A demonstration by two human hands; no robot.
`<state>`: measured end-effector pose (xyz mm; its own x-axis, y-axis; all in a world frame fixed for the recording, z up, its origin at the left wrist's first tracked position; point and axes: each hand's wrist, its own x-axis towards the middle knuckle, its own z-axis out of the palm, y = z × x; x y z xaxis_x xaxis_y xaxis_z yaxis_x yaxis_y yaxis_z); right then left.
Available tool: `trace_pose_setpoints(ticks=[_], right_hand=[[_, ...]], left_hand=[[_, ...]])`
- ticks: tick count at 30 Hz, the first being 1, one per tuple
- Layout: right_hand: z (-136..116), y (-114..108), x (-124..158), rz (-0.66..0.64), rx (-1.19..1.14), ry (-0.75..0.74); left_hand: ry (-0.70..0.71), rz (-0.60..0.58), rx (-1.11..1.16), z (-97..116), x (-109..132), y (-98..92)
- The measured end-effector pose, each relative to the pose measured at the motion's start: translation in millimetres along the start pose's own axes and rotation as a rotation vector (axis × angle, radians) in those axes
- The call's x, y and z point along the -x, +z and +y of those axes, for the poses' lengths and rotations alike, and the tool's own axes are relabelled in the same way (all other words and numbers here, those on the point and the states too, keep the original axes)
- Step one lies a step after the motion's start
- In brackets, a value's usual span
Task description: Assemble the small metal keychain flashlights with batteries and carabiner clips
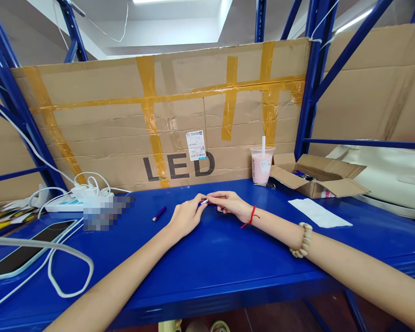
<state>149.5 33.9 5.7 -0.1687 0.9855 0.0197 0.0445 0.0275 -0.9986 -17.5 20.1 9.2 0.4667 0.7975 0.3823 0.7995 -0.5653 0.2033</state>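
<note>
My left hand [186, 216] and my right hand [231, 204] meet over the middle of the blue shelf, fingertips almost touching. Between them is a small pen part [204, 201] with a shiny silver end, mostly covered by the fingers. The left thumb and forefinger pinch it from one side. From the other side, the right fingers are closed on it, and a bit of dark blue shows beneath them. A short dark purple-blue tube, like a pen cap [159, 214], lies on the shelf just left of my left hand.
At left are a phone [31, 246], white cables [71, 295] and a power strip [64, 204]. A pink drink cup [262, 168], an open cardboard box [318, 177] and a white paper sheet [320, 213] sit at right. A cardboard panel [117, 138] closes off the back.
</note>
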Motion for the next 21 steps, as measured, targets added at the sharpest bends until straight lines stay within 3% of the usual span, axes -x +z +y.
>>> trace_pose_setpoints(ticks=[21], right_hand=[[-1.8,-3.8,-0.9,-0.056,0.025,-0.035]], left_hand=[[-0.013,0.02,-0.012,0.0,-0.5,-0.5]])
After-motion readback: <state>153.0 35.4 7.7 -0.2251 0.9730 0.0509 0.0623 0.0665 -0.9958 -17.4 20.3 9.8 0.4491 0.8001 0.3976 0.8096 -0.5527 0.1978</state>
